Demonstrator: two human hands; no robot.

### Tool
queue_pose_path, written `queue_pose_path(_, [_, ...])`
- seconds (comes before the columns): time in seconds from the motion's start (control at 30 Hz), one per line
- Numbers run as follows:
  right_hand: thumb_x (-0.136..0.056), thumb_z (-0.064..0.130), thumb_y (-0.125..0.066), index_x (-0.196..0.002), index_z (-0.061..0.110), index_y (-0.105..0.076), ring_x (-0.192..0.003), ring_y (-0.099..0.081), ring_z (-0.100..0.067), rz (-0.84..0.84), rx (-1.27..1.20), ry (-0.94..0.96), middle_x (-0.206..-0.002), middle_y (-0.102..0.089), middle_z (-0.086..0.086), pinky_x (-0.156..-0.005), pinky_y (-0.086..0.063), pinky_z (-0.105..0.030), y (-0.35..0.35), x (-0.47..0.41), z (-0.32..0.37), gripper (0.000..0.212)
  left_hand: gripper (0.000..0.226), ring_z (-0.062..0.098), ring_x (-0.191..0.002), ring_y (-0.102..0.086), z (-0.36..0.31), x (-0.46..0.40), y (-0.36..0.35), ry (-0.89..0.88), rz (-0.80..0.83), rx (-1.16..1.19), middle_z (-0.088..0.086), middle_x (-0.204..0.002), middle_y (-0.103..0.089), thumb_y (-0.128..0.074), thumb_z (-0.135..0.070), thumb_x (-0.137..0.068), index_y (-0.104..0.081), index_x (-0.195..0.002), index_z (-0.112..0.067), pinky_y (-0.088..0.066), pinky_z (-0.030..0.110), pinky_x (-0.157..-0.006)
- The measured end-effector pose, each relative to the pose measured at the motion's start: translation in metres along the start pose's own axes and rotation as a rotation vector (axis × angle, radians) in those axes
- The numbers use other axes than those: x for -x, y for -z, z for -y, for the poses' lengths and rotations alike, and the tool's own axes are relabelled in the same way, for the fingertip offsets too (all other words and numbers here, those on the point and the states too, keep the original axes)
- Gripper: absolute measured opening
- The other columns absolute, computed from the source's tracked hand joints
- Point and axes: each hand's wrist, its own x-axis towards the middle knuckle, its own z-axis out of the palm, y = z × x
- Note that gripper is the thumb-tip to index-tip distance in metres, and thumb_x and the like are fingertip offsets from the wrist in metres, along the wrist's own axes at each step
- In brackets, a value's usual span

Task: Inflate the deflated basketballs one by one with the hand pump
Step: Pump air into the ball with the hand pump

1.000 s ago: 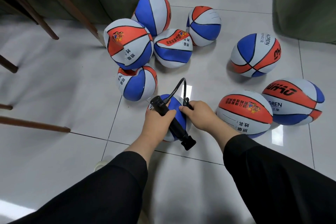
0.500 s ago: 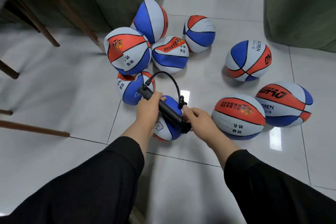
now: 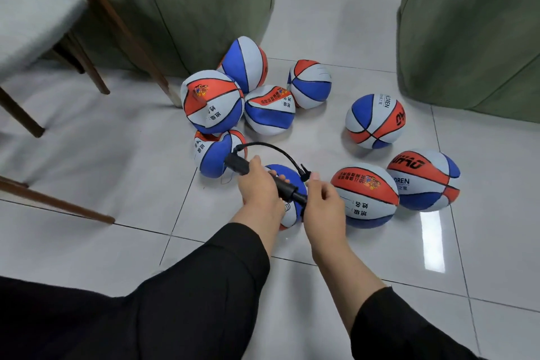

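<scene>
A deflated red, white and blue basketball [image 3: 287, 177] lies on the floor under my hands, mostly hidden. My left hand [image 3: 258, 185] grips the barrel of the black hand pump [image 3: 238, 165]. Its hose [image 3: 276, 149] arcs over to the needle end, which meets the ball by my right thumb. My right hand [image 3: 323, 207] holds the pump's handle end, where a short length of rod shows. Several more balls lie around: dented ones [image 3: 268, 111] behind, rounder ones [image 3: 375, 121] to the right.
Wooden chair legs [image 3: 128, 35] slant down at the left, with a pale seat above. Green upholstered furniture [image 3: 204, 9] stands behind the balls, and another green piece [image 3: 467, 38] at the right. The floor is glossy white tile [image 3: 350, 23].
The pump has swung from pointing toward me to lying across the ball. My right hand moved from the needle end to the handle end. The view tilted up.
</scene>
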Motion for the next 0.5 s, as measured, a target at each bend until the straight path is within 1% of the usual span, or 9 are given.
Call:
queue_pose_path(0.07, [-0.101, 0.053, -0.050, -0.088, 0.019, -0.061, -0.064, -0.055, -0.004, 0.062, 0.100, 0.091, -0.073, -0.063, 0.008, -0.060, -0.042, -0.019, 0.007, 0.017, 0.009, 0.038, 0.032, 0.019, -0.046, -0.052, 0.001, 0.008, -0.003, 0.013, -0.027, 0.030, 0.003, -0.059, -0.053, -0.061, -0.038, -0.098, -0.053, -0.085, -0.010, -0.052, 0.030, -0.053])
queue_pose_path(0.1, [-0.100, 0.054, -0.051, -0.091, 0.022, -0.061, -0.069, -0.058, -0.002, 0.081, 0.149, 0.128, -0.078, -0.065, 0.008, -0.061, -0.042, -0.017, 0.010, 0.024, 0.011, 0.034, 0.034, 0.019, -0.046, -0.051, 0.000, 0.012, -0.005, 0.031, -0.032, 0.038, 0.002, -0.058, -0.052, -0.060, -0.038, -0.098, -0.053, -0.082, -0.010, -0.050, 0.028, -0.051])
queue_pose_path(0.13, [-0.100, 0.055, -0.051, -0.092, 0.024, -0.060, -0.072, -0.060, -0.002, 0.083, 0.197, 0.154, -0.080, -0.067, 0.008, -0.063, -0.043, -0.019, 0.013, 0.030, 0.012, 0.033, 0.034, 0.019, -0.045, -0.050, -0.001, 0.016, -0.006, 0.037, -0.034, 0.038, 0.002, -0.058, -0.051, -0.060, -0.038, -0.098, -0.053, -0.081, -0.009, -0.048, 0.026, -0.049])
queue_pose_path(0.2, [-0.099, 0.055, -0.050, -0.088, 0.025, -0.058, -0.074, -0.061, -0.007, 0.046, 0.264, 0.192, -0.078, -0.067, 0.008, -0.065, -0.046, -0.029, 0.020, 0.037, 0.016, 0.033, 0.031, 0.019, -0.044, -0.049, -0.006, 0.023, -0.009, 0.042, -0.023, 0.034, 0.003, -0.060, -0.051, -0.059, -0.036, -0.097, -0.055, -0.086, -0.008, -0.046, 0.025, -0.046])
queue_pose_path(0.27, [-0.099, 0.051, -0.051, -0.083, 0.024, -0.057, -0.070, -0.061, -0.012, 0.003, 0.267, 0.225, -0.071, -0.065, 0.006, -0.067, -0.051, -0.038, 0.027, 0.039, 0.023, 0.032, 0.027, 0.019, -0.045, -0.049, -0.016, 0.022, -0.007, 0.044, -0.021, 0.057, 0.003, -0.064, -0.051, -0.059, -0.034, -0.097, -0.054, -0.090, -0.008, -0.046, 0.025, -0.045])
queue_pose_path(0.3, [-0.099, 0.048, -0.052, -0.081, 0.022, -0.056, -0.067, -0.059, -0.011, -0.015, 0.249, 0.240, -0.066, -0.064, 0.007, -0.066, -0.051, -0.039, 0.031, 0.041, 0.028, 0.032, 0.025, 0.019, -0.047, -0.049, -0.024, 0.020, -0.004, 0.041, -0.036, 0.071, 0.003, -0.066, -0.051, -0.058, -0.032, -0.099, -0.054, -0.089, -0.009, -0.048, 0.026, -0.046])
queue_pose_path(0.37, [-0.099, 0.045, -0.053, -0.078, 0.021, -0.057, -0.063, -0.054, -0.009, -0.026, 0.234, 0.266, -0.063, -0.061, 0.012, -0.062, -0.047, -0.036, 0.038, 0.045, 0.034, 0.032, 0.021, 0.019, -0.050, -0.050, -0.042, 0.012, 0.004, 0.038, -0.057, 0.079, 0.004, -0.068, -0.051, -0.055, -0.029, -0.102, -0.055, -0.091, -0.011, -0.052, 0.029, -0.052])
queue_pose_path(0.43, [-0.099, 0.046, -0.052, -0.077, 0.021, -0.057, -0.065, -0.053, -0.007, -0.009, 0.260, 0.291, -0.066, -0.061, 0.018, -0.061, -0.045, -0.034, 0.041, 0.052, 0.039, 0.033, 0.020, 0.019, -0.051, -0.051, -0.053, 0.005, 0.010, 0.037, -0.052, 0.081, 0.004, -0.068, -0.053, -0.055, -0.029, -0.102, -0.058, -0.098, -0.010, -0.055, 0.031, -0.057])
queue_pose_path(0.5, [-0.100, 0.046, -0.049, -0.076, 0.022, -0.054, -0.065, -0.053, -0.006, -0.012, 0.284, 0.307, -0.065, -0.060, 0.019, -0.058, -0.043, -0.034, 0.041, 0.055, 0.041, 0.034, 0.019, 0.018, -0.050, -0.052, -0.054, 0.008, 0.009, 0.048, -0.047, 0.064, 0.004, -0.069, -0.054, -0.057, -0.030, -0.101, -0.057, -0.097, -0.011, -0.055, 0.030, -0.056])
